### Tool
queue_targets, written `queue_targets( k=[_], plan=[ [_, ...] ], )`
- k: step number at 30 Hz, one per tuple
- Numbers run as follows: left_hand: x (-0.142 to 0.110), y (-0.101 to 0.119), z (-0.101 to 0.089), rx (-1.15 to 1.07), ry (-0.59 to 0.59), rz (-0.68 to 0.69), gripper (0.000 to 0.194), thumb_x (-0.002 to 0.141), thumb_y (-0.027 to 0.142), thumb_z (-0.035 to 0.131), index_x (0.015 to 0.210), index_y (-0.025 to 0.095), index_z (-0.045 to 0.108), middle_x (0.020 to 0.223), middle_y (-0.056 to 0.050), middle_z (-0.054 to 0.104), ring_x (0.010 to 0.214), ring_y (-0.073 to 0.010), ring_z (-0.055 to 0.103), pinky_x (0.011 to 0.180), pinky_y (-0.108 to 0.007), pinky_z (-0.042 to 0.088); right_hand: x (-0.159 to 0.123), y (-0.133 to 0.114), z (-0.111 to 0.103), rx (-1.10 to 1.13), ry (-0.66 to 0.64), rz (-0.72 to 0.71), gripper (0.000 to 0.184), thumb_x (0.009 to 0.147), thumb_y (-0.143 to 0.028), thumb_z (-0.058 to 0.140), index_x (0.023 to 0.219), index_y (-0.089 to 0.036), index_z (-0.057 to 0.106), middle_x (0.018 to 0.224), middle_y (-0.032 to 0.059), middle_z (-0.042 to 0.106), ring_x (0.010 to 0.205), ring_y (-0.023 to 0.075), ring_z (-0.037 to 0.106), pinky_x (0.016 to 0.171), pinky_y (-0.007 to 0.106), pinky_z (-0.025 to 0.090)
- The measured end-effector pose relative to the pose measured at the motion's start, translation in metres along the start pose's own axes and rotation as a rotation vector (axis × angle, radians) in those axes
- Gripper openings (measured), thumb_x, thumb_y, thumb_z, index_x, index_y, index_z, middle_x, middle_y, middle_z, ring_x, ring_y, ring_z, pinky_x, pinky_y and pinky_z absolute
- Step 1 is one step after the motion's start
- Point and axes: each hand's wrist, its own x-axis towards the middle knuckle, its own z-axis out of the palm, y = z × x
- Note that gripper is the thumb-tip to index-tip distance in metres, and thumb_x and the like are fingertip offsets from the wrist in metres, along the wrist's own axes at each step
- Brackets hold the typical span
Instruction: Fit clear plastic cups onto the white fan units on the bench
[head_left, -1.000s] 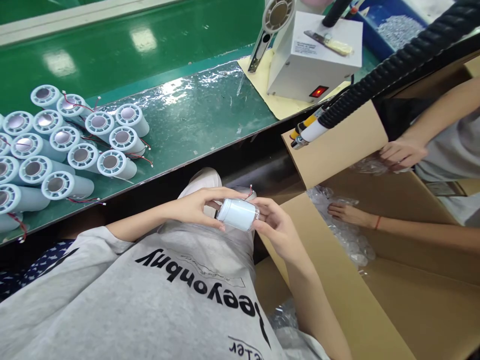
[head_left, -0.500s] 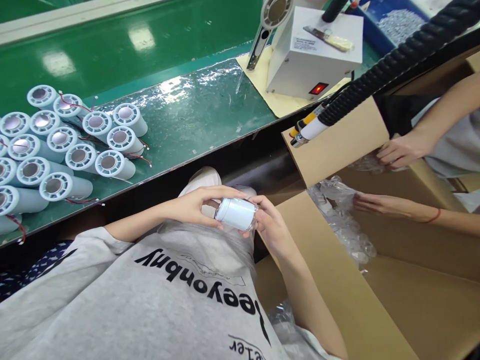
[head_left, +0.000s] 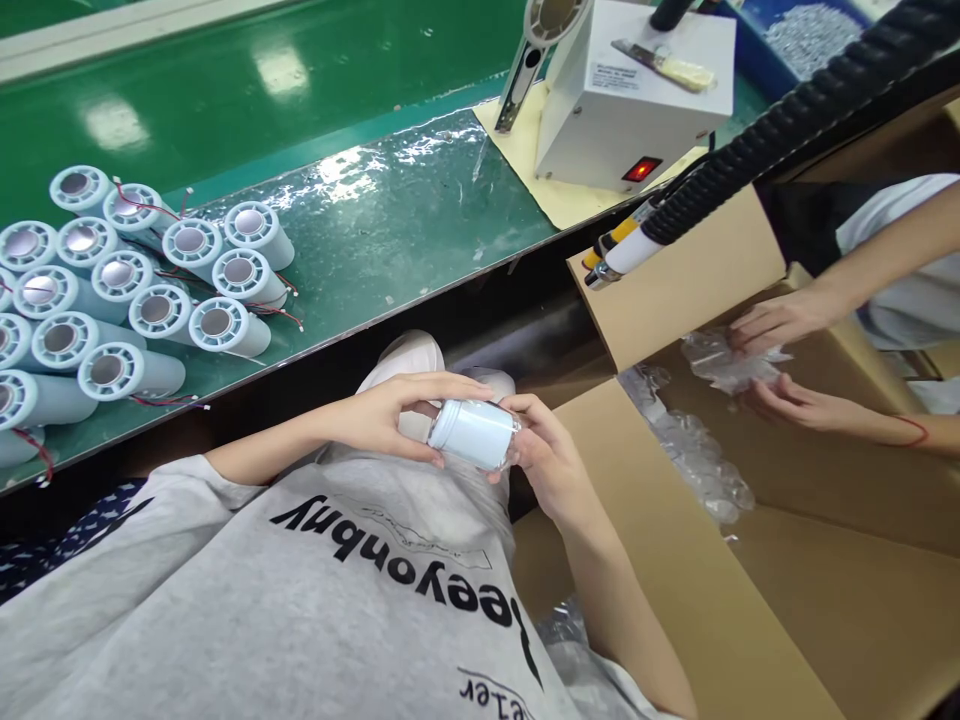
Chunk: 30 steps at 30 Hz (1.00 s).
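Over my lap, a light-blue cylinder point(head_left: 474, 432) lies tilted between my two hands. My left hand point(head_left: 390, 412) grips its ribbed end, with the thumb below and the fingers along the top. At the opposite end, my right hand point(head_left: 547, 450) closes on it, and shiny clear plastic shows around that end. On the bench to the left stand several similar light-blue cylinders point(head_left: 154, 375), each with a slotted ring around a metal disc, some trailing thin red and black wires.
A white box-shaped device point(head_left: 577, 145) with a lit red switch stands on the bench; a knife lies on top. A black ribbed hose point(head_left: 757, 150) crosses above. At right, a co-worker's hands point(head_left: 795, 390) handle clear plastic over an open cardboard box point(head_left: 675, 590). A blue tray point(head_left: 757, 50) holds small pieces.
My hands keep hold of the cylinder, which has shifted and tilted slightly. The co-worker's hands have come closer together over the clear plastic.
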Motion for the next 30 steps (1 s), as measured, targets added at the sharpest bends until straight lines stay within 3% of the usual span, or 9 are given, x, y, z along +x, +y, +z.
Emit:
queue_targets(
  k=[9,13,15,17,20,22,24,26,30],
  plan=[
    [-0.001,-0.001,0.002,-0.058,0.021,-0.008,0.071,0.079,0.028,0.085,0.145,0.032,0.06,0.154,-0.011,0.057,0.145,-0.0313,0.051,0.11,-0.042,0.053,0.007,-0.002,0.008,0.164,-0.137,0.315,0.068,0.074,-0.087,0.063,0.092,-0.021,0.054,0.053,-0.0008,0.066,0.035,0.0123,0.056,0.033,0.019,0.045],
    [-0.002,-0.001,0.005,-0.04,0.039,-0.006,0.064,0.078,0.027,0.084,0.139,0.033,0.065,0.151,-0.011,0.059,0.142,-0.032,0.053,0.098,-0.038,0.059,0.009,0.002,0.005,0.224,-0.25,0.482,0.074,0.079,-0.089,0.053,0.087,-0.016,0.063,0.053,0.003,0.065,0.032,0.0094,0.052,0.027,0.016,0.033],
    [-0.003,0.002,0.008,-0.038,0.067,-0.047,0.062,0.079,0.027,0.084,0.138,0.032,0.065,0.147,-0.012,0.061,0.137,-0.0313,0.057,0.09,-0.035,0.061,0.008,0.005,0.003,0.205,-0.315,0.512,0.081,0.081,-0.092,0.043,0.088,-0.015,0.065,0.054,0.0032,0.064,0.032,0.0092,0.051,0.027,0.016,0.034],
    [-0.004,0.005,0.01,-0.055,0.11,-0.11,0.063,0.078,0.028,0.084,0.138,0.03,0.065,0.144,-0.012,0.062,0.131,-0.0298,0.061,0.087,-0.032,0.062,0.005,0.01,0.001,0.118,-0.309,0.415,0.087,0.085,-0.093,0.032,0.1,-0.014,0.067,0.062,0.0051,0.067,0.038,0.0119,0.057,0.03,0.019,0.042],
    [-0.005,0.009,0.013,-0.174,0.154,-0.217,0.067,0.078,0.029,0.084,0.141,0.027,0.062,0.14,-0.012,0.064,0.115,-0.0248,0.069,0.084,-0.03,0.062,0.0,0.017,-0.003,-0.182,-0.128,-0.109,0.076,0.089,-0.082,0.051,0.139,-0.025,0.053,0.122,0.0144,0.072,0.087,0.0237,0.077,0.066,0.034,0.067],
    [-0.006,0.009,0.013,-0.262,0.151,-0.291,0.069,0.078,0.032,0.084,0.143,0.027,0.059,0.132,-0.011,0.068,0.099,-0.0198,0.072,0.077,-0.027,0.061,-0.002,0.02,-0.006,-0.467,-0.046,-0.564,0.069,0.091,-0.055,0.072,0.151,-0.04,0.042,0.159,0.0098,0.049,0.13,0.0298,0.064,0.1,0.048,0.062],
    [-0.006,0.009,0.013,-0.298,0.135,-0.327,0.071,0.08,0.034,0.083,0.145,0.027,0.057,0.127,-0.01,0.07,0.088,-0.0166,0.072,0.071,-0.026,0.059,-0.003,0.02,-0.009,-0.691,-0.051,-0.845,0.068,0.093,-0.026,0.074,0.151,-0.047,0.044,0.164,0.0029,0.043,0.145,0.0288,0.051,0.113,0.051,0.053],
    [-0.005,0.008,0.011,-0.273,0.115,-0.294,0.072,0.079,0.033,0.084,0.146,0.028,0.058,0.133,-0.011,0.068,0.095,-0.019,0.073,0.077,-0.028,0.06,-0.003,0.019,-0.011,-0.724,-0.073,-0.846,0.065,0.094,-0.017,0.071,0.149,-0.045,0.051,0.157,0.0025,0.053,0.142,0.027,0.055,0.112,0.048,0.055],
    [-0.004,0.007,0.006,-0.179,0.059,-0.149,0.074,0.075,0.025,0.087,0.144,0.032,0.061,0.154,-0.009,0.057,0.138,-0.0293,0.058,0.107,-0.037,0.054,-0.006,0.017,-0.011,-0.397,-0.084,-0.496,0.057,0.092,-0.043,0.075,0.145,-0.039,0.057,0.134,0.0045,0.073,0.115,0.026,0.073,0.091,0.04,0.066]
  ],
)
